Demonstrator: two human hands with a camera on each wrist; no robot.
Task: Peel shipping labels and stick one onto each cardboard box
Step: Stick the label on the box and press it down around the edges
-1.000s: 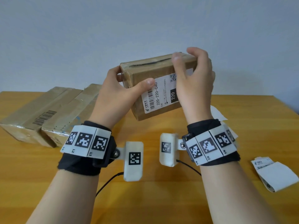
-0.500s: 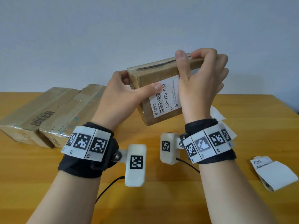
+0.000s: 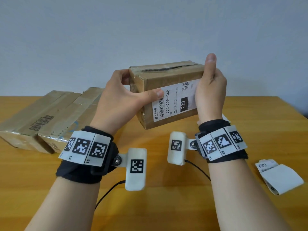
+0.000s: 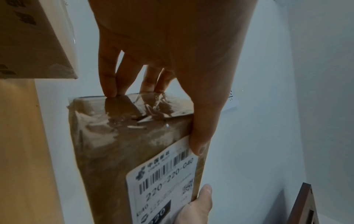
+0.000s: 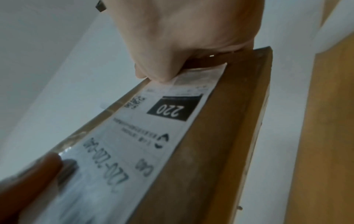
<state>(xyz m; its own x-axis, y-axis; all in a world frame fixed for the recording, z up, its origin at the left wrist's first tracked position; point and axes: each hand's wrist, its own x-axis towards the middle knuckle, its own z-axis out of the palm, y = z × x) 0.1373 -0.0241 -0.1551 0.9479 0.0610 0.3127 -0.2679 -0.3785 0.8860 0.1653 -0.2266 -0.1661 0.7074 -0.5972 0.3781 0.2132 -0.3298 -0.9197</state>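
I hold a small brown cardboard box (image 3: 166,80) in the air above the wooden table (image 3: 166,205). A white shipping label (image 3: 173,104) printed "220-220-C40" lies along the side facing me. My left hand (image 3: 120,104) grips the box's left end, fingers behind it and thumb on the label's left edge. My right hand (image 3: 210,95) grips the right end, its palm over the label's right end and its thumb pointing up. The left wrist view shows my left hand (image 4: 172,45) on the taped box (image 4: 114,144) and the label (image 4: 164,181). In the right wrist view my right hand (image 5: 182,37) presses the label (image 5: 153,136).
Two larger taped cardboard boxes (image 3: 33,117) (image 3: 66,120) lie side by side at the table's left back. A curled white label sheet (image 3: 280,175) lies at the right front. More white paper (image 3: 225,117) peeks out behind my right wrist.
My right hand has slid rightward along the label, from fingers over the box's top to the right end with its thumb up. The box has shifted a little to the right.
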